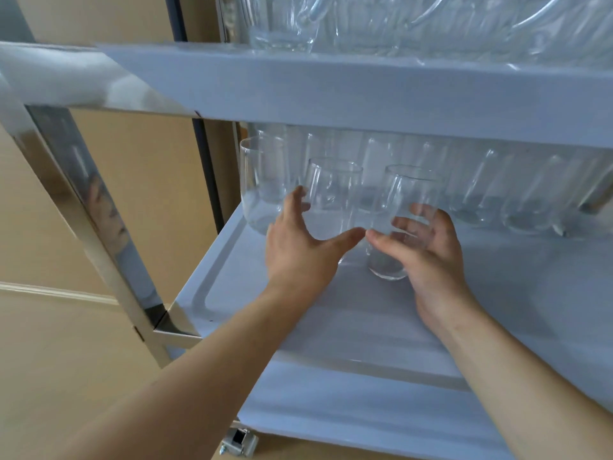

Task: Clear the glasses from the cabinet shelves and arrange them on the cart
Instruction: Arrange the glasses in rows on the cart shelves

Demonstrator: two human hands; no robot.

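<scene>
Glasses: clear, stemless tumblers, held on the middle shelf of a steel-framed cart. A rear row is seen along the back of that shelf, and more glassware is stored on the top shelf; an exact count cannot be given through the glare.

Item, far left: one tall tumbler, set upright at the shelf's left edge, apart from both hands.

Item, centre-left: a second tumbler, standing just ahead of the rear row. It is flanked by the left hand, whose fingers are spread open around its lower body, thumb extended to the right. No firm grip is shown; whether the palm touches the glass cannot be told.

Item, centre-right: a third tumbler, cupped from the right side by the right hand, fingers curled round its wall and seen through the glass. The two thumbs nearly meet between the tumblers.

Both forearms are extended forward from below, wrists level. The front pair is judged to be placed side by side so that a new row is formed in front of the rear one.
</scene>
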